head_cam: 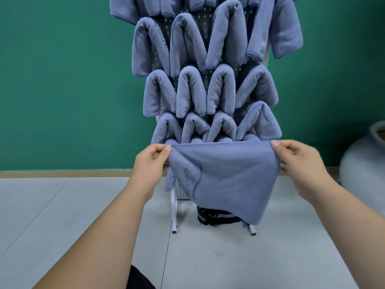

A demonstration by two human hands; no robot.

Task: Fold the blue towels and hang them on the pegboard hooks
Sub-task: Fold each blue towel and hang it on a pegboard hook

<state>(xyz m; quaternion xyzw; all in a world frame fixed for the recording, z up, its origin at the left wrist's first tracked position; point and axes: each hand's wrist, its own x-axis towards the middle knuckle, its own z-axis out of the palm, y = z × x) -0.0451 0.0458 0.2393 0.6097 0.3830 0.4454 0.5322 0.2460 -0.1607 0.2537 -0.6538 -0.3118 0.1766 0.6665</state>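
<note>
Two-handed, held a blue towel (225, 174) up flat in front of a standing pegboard (200, 21), well above a pale floor (62, 215). Pinched the top left corner between thumb and forefinger of the left hand (150, 161), other fingers curled beneath; pinched the top right corner the same way with the right hand (300, 161). Stretched the top hem taut and level, running straight left to right between the two pinches, with the rest hanging below and drooping to a point at the lower right. Showed printed lettering down the left part of the cloth. Reached out about equally far with both arms, neither hand clearly nearer the board. Faced rows of folded towels (187, 92) draped over hooks (182, 20), filling the board down to just behind the held hem; could not make out any free hook. Looked ready for a first fold, probably by carrying one corner across to meet the other along that left-to-right line. Took in also a green wall (62, 80) and a dark bag (216, 216) at the stand's foot.
</note>
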